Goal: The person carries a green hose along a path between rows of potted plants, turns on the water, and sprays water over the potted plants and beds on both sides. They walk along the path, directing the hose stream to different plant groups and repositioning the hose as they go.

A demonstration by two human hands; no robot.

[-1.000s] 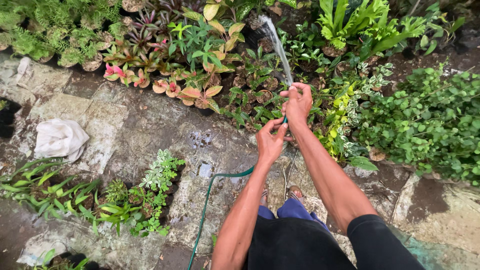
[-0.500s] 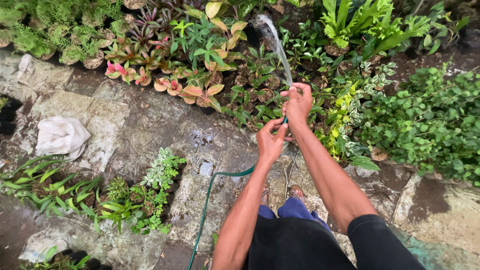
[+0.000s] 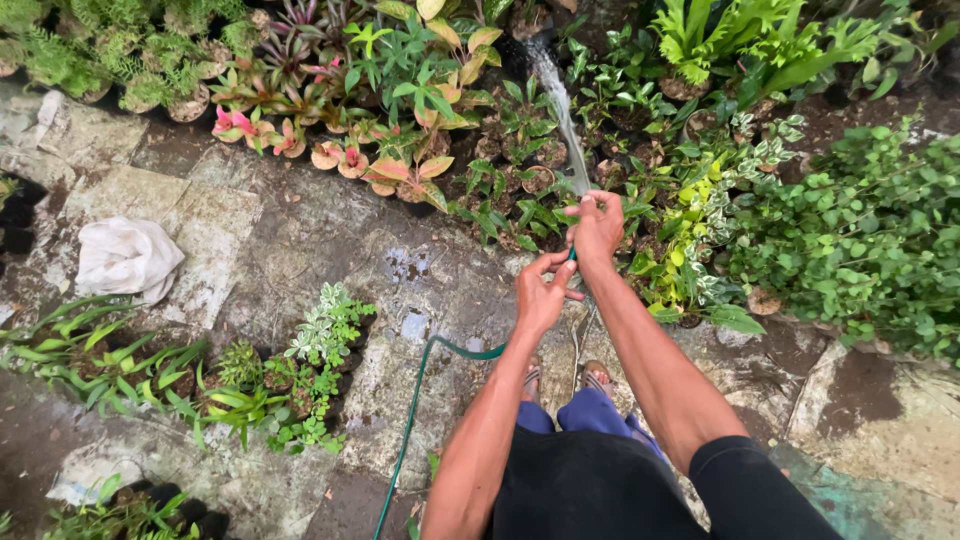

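The right hand [image 3: 597, 228] has its grip closed around the end of the green hose [image 3: 412, 400], and the left hand [image 3: 541, 292] holds the hose just behind it. A water stream [image 3: 556, 100] goes up over the potted plants [image 3: 420, 90]. A white cloth [image 3: 128, 258] lies on the stone floor [image 3: 300, 240].

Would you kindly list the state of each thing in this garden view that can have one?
Green hose: running, trailing over the paving, held in both hands.
Water jet: spraying onto the potted plants ahead.
Right hand: closed around the hose end.
Left hand: gripping the hose just behind.
White cloth: crumpled on the stone.
Stone paving: partly wet.
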